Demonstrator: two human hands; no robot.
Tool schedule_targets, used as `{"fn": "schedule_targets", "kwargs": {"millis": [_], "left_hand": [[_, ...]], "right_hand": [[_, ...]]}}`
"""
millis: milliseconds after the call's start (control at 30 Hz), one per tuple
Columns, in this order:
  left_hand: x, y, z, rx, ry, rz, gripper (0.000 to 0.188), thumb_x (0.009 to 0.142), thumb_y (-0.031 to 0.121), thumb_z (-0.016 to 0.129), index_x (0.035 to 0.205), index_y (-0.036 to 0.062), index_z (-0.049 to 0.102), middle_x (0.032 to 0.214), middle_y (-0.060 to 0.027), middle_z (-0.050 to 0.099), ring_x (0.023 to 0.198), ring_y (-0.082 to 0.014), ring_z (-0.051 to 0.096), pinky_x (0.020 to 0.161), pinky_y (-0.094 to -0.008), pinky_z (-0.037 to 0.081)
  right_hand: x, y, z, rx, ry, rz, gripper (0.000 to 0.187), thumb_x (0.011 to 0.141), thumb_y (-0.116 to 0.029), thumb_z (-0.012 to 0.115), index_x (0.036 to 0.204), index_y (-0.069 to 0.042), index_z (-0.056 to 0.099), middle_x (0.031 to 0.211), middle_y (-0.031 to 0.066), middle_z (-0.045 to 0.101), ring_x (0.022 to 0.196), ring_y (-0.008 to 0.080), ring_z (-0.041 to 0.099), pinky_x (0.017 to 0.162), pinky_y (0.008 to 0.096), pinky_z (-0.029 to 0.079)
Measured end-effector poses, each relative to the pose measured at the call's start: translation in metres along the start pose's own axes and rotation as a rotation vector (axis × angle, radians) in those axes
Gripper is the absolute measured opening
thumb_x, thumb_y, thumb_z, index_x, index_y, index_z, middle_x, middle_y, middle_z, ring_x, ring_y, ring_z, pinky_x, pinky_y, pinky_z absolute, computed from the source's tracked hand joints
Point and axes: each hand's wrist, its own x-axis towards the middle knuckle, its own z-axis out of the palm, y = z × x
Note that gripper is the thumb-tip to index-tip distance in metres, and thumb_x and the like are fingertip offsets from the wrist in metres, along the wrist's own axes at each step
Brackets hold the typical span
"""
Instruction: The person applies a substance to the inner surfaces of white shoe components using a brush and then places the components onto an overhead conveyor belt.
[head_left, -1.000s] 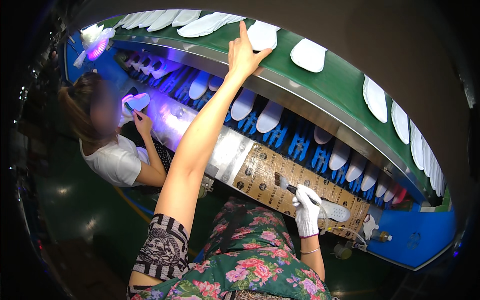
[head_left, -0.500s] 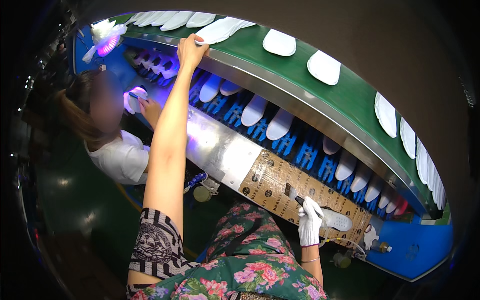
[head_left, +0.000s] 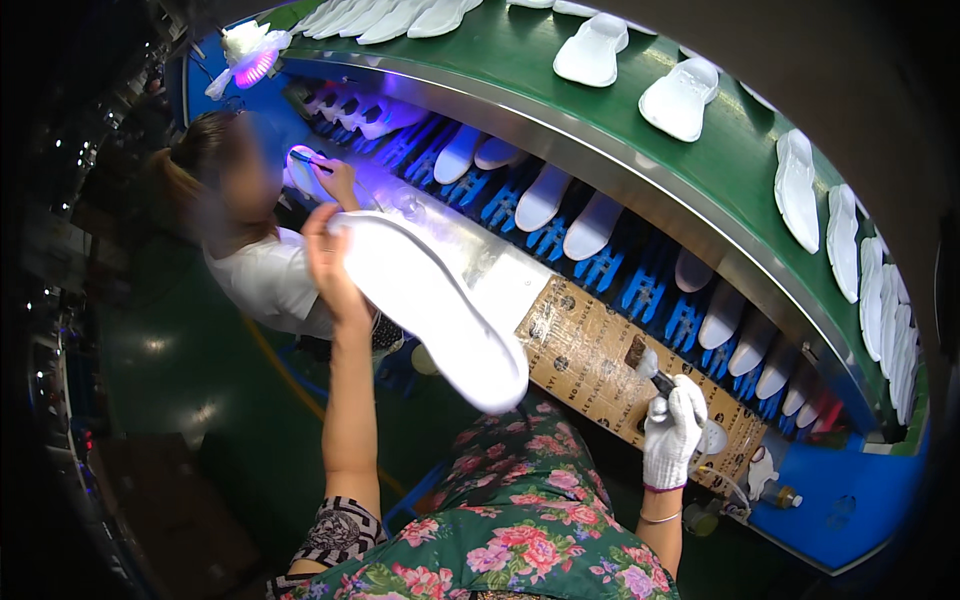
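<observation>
A large white shoe sole (head_left: 430, 305) is in my bare left hand (head_left: 335, 262); the fingers grip its far left end, and the sole slants down toward my apron. In a white knitted glove, my right hand (head_left: 675, 432) is closed around the dark handle of a brush (head_left: 645, 362). The brush's brownish bristles point up and left, over the taped cardboard (head_left: 570, 345) covering part of the ledge. Behind the gloved hand a pale sole-shaped piece (head_left: 713, 438) shows on the cardboard, mostly hidden by the hand.
White soles lie along the curved green belt (head_left: 520, 45) with its metal edge. Below it, blue holders (head_left: 640, 293) carry several pale shoe pieces. At left a co-worker (head_left: 265, 275) brushes a sole under purple light. A small bottle (head_left: 782, 495) is by the ledge's right end.
My left hand has come down from the green belt toward me, bringing the white sole with it. My right hand and the brush have shifted slightly right and up in the view.
</observation>
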Motion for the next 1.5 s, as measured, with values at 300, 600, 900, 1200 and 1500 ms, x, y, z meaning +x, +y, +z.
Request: {"fn": "schedule_targets", "kwargs": {"millis": [300, 600, 900, 1200, 1500], "left_hand": [[-0.170, -0.045, 0.069, -0.357, -0.762, -1.225, 0.049, 0.104, 0.034, 0.042, 0.134, -0.0039, 0.052, 0.121, -0.0140, 0.065, 0.108, -0.0242, 0.066, 0.096, -0.0365, 0.053], [-0.248, -0.020, 0.061, -0.935, -0.984, -1.685, 0.115, 0.078, 0.093, 0.018, 0.145, 0.0035, 0.041, 0.126, -0.0266, 0.059, 0.108, -0.0441, 0.064, 0.092, -0.0521, 0.053], [-0.242, 0.012, 0.100, -0.926, -0.702, -1.497, 0.114, 0.078, 0.093, 0.009, 0.138, 0.0043, 0.045, 0.107, -0.0214, 0.067, 0.092, -0.0346, 0.069, 0.080, -0.0478, 0.058], [-0.261, -0.004, 0.101, -0.444, -0.967, -1.214, 0.094, 0.092, 0.078, 0.011, 0.155, 0.0093, 0.025, 0.149, -0.0114, 0.043, 0.135, -0.0250, 0.045, 0.113, -0.0395, 0.038], [-0.248, -0.015, 0.091, -0.897, -0.948, -1.293, 0.108, 0.083, 0.087, 0.007, 0.142, 0.0043, 0.042, 0.119, -0.0182, 0.064, 0.101, -0.0289, 0.068, 0.085, -0.0414, 0.058]], "right_hand": [[-0.029, -0.041, 0.074, -0.377, -0.473, -0.027, 0.019, 0.080, 0.005, 0.073, 0.098, 0.007, 0.070, 0.093, 0.0132, 0.069, 0.078, 0.0163, 0.067, 0.069, 0.0267, 0.054], [-0.028, -0.048, 0.064, -0.579, -0.429, -0.187, 0.015, 0.076, 0.006, 0.075, 0.091, 0.004, 0.073, 0.092, 0.0104, 0.070, 0.078, 0.0154, 0.065, 0.071, 0.0273, 0.053], [-0.015, -0.053, 0.069, -0.928, -0.499, -0.805, 0.027, 0.076, -0.002, 0.076, 0.102, -0.004, 0.075, 0.095, 0.0116, 0.073, 0.084, 0.0246, 0.070, 0.074, 0.0327, 0.056], [-0.020, -0.040, 0.059, -1.104, -0.587, -0.904, 0.035, 0.072, 0.000, 0.075, 0.106, -0.007, 0.073, 0.092, 0.0106, 0.072, 0.081, 0.0270, 0.070, 0.074, 0.0341, 0.055], [-0.018, -0.039, 0.069, -0.971, -0.484, -0.837, 0.023, 0.080, -0.005, 0.074, 0.103, -0.007, 0.075, 0.096, 0.0090, 0.073, 0.085, 0.0245, 0.071, 0.076, 0.0334, 0.056]]}}
